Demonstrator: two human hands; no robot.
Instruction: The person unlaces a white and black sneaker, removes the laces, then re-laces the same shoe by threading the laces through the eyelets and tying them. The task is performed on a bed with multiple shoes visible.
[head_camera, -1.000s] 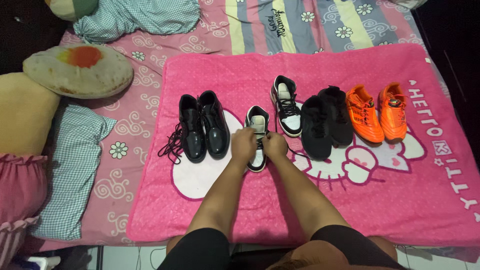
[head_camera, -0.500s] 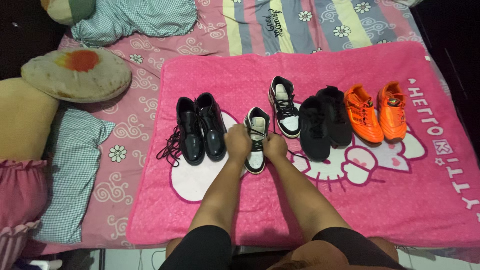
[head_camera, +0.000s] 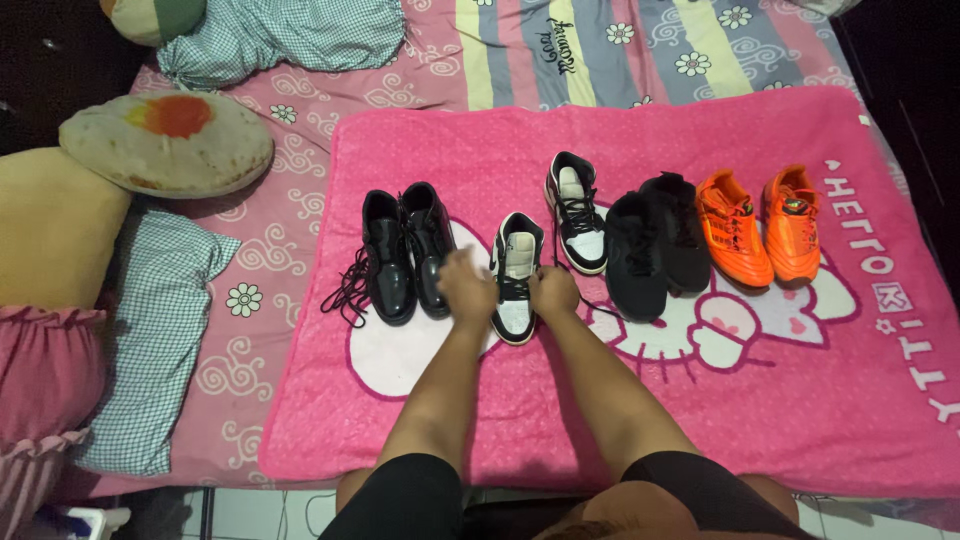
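A black and white sneaker (head_camera: 518, 262) lies on the pink blanket (head_camera: 800, 390), toe towards me. My left hand (head_camera: 467, 285) grips its left side and laces, and my right hand (head_camera: 553, 292) grips its right side at the laces. Its mate, a second black and white sneaker (head_camera: 577, 212), stands just to the upper right, apart from my hands. Close to the left of my left hand stands a pair of shiny black dress shoes (head_camera: 405, 250) with loose laces trailing left.
A pair of black sneakers (head_camera: 655, 245) and a pair of orange football boots (head_camera: 762, 225) line up to the right. Left of the blanket lie a checked pillow (head_camera: 155, 330), a round cushion (head_camera: 165, 142), a yellow cushion (head_camera: 50, 230) and a pink frilled one (head_camera: 40, 370).
Both hands stay on the near sneaker's laces with small finger movements; my left hand has shifted slightly left. The shoe has barely moved.
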